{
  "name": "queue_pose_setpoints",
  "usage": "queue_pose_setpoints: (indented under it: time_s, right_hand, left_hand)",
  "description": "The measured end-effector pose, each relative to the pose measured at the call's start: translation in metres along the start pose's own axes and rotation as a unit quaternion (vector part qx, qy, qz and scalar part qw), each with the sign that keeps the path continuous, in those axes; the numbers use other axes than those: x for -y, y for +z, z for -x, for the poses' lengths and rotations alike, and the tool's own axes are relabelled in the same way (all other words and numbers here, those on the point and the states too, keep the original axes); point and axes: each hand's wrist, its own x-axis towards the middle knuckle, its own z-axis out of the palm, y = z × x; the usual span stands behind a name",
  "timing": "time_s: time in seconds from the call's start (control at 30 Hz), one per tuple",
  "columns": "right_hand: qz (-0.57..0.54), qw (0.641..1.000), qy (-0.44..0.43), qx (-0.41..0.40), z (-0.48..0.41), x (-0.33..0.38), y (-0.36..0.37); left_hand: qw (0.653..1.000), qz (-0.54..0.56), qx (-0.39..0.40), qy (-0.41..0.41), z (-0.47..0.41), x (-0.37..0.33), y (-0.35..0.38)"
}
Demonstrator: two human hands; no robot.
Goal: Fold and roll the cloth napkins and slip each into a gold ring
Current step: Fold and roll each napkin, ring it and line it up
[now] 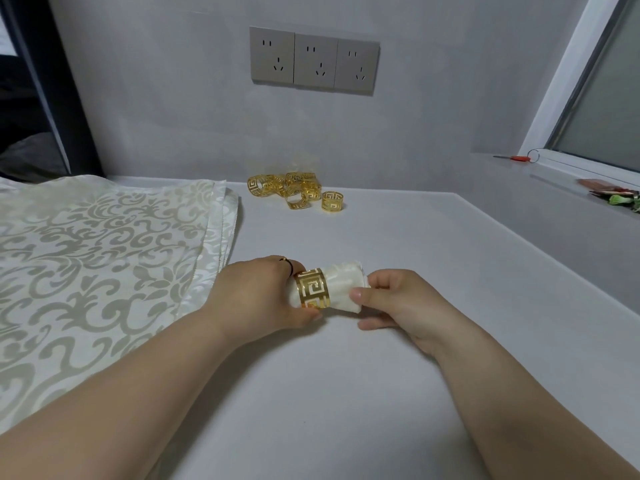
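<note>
Although the pale grey matte surface (381,393) takes up most of the view, its left side is covered by a flat stack of cream damask cloth napkins (97,254), their scalloped edges fanned slightly along the right side of the pile. On the wall behind the back edge are three grey wall sockets (313,60) in a row.

Near the middle of the surface, just right of the stack, the left hand (256,299) and right hand (391,303) meet around a rolled cream napkin (343,285) lying crosswise. The left grip is clamped over the roll's left end, fingers curled across the top and thumb tucked under. The right grip pinches the roll's right end between thumb and fingers.

That roll sits inside a gold cut-out ring with a key pattern (311,288), which bands it just beside the left fingers; cloth shows on both sides of the band.

Close to the back edge lies a heap of matching gold rings (285,187), with crinkled clear wrapping (304,162) behind it; whether any rings lie inside the wrapping cannot be told. One separate gold ring (331,201) stands upright just right of the heap.
</note>
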Motion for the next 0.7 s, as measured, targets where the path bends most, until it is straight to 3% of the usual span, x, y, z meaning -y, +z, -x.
queue_pose_setpoints:
  time_s: [0.33,0.43,0.57,0.63,0.7]
  right_hand:
    - [-0.01,1.0,0.019,0.019,0.001,0.0,-0.01]
    - [0.101,0.995,-0.01,-0.004,0.004,-0.001,-0.009]
    - [0.389,0.907,-0.151,-0.052,0.004,0.002,0.002]
    - [0.477,0.856,-0.194,-0.048,-0.002,0.001,0.005]
    - [0.513,0.837,-0.189,-0.022,-0.009,0.001,0.008]
  left_hand:
    - [1.0,-0.005,0.028,-0.001,0.0,0.003,0.005]
    - [0.999,-0.004,0.032,0.002,0.0,0.002,0.003]
    - [0.999,-0.013,0.045,0.028,-0.001,0.002,0.004]
    - [0.998,-0.013,0.053,0.043,-0.002,0.001,0.003]
    - [0.996,-0.016,0.065,0.057,-0.002,0.0,0.003]
